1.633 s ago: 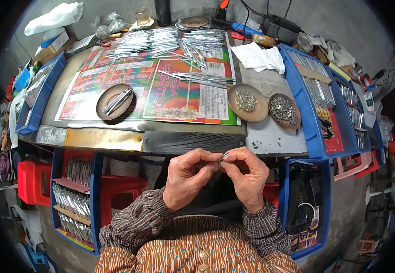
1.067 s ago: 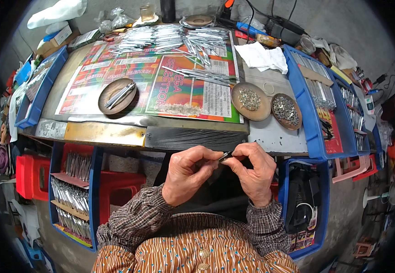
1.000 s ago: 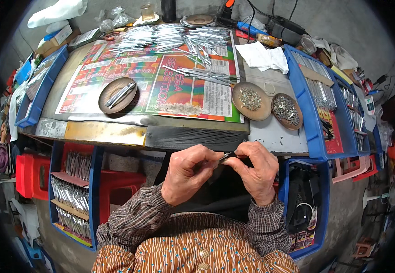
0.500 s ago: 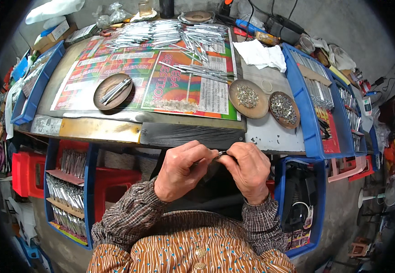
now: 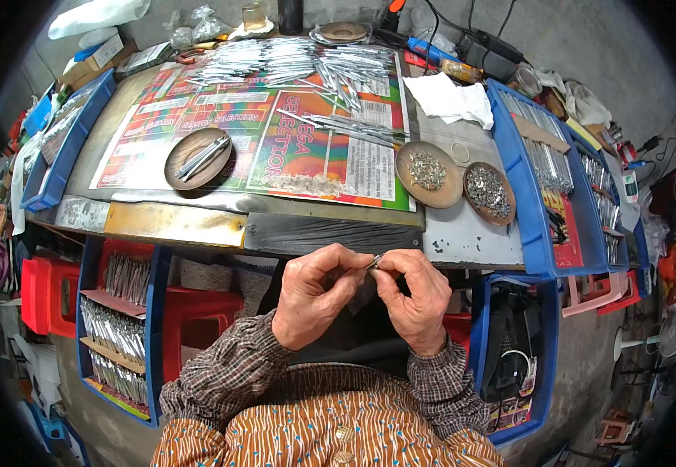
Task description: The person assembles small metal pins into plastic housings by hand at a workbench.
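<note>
One tabletop point(image 5: 494, 247) spans the view, a blue tray point(image 5: 539, 249) at its right. Just before its near edge, the left hand point(image 5: 313, 300) and right hand point(image 5: 416, 303) meet, fingers of both closed in a pinch. Three wooden dishes point(image 5: 182, 151) stand farther in, one bearing silvery rods point(image 5: 203, 159). Between the fingertips sits a slim metallic piece point(image 5: 374, 261), mostly hidden; two dishes hold tiny metal bits point(image 5: 427, 170).

On the desk point(image 5: 174, 222), a dish point(image 5: 184, 152) lies left of two bowls point(image 5: 435, 199), rods point(image 5: 287, 62) behind; in front, a part point(image 5: 374, 262) between left hand point(image 5: 315, 297) and right hand point(image 5: 414, 300).
</note>
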The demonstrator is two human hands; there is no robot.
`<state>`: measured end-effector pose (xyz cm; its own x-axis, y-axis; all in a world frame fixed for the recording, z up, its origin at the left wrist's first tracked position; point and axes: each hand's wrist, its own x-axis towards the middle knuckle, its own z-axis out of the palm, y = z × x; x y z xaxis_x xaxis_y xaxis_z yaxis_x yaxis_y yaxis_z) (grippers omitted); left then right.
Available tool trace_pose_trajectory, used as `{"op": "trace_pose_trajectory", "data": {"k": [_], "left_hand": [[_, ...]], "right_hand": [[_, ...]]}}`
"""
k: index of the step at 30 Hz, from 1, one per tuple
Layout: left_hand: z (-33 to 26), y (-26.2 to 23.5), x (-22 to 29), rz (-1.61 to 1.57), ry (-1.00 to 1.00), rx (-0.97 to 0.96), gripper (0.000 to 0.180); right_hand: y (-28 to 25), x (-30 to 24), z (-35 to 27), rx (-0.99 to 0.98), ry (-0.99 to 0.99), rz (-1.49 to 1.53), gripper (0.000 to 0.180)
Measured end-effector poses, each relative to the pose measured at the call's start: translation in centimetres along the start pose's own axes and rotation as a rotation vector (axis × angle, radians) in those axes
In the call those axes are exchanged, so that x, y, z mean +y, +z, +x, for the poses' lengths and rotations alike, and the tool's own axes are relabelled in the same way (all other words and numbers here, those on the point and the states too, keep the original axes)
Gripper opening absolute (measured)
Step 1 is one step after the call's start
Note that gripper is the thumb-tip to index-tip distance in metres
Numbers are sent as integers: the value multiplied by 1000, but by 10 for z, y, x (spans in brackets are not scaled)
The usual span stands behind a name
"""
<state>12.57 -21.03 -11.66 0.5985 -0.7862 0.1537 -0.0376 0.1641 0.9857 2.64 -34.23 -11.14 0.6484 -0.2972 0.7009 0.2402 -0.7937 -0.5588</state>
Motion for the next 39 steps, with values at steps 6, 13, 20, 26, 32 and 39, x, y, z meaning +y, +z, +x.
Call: {"op": "trace_pose_trajectory", "data": {"k": [6, 13, 20, 26, 32, 39], "left_hand": [[-1, 2, -1, -120, -33, 13, 19], [-1, 4, 3, -144, -20, 40, 19], [-3, 3, -3, -160, -30, 31, 18], [-3, -1, 2, -27, -51, 24, 16], [-2, -6, 1, 14, 43, 11, 19], [5, -26, 20, 574, 334, 57, 19]], "right_hand": [[6, 2, -5, 59, -39, -39, 22], [5, 4, -14, 11, 157, 57, 19], [3, -4, -10, -68, 331, 252, 52], [-8, 3, 6, 123, 502, 245, 40], [2, -2, 5, -45, 362, 110, 37], [-8, 17, 4, 75, 386, 104, 26]]}}
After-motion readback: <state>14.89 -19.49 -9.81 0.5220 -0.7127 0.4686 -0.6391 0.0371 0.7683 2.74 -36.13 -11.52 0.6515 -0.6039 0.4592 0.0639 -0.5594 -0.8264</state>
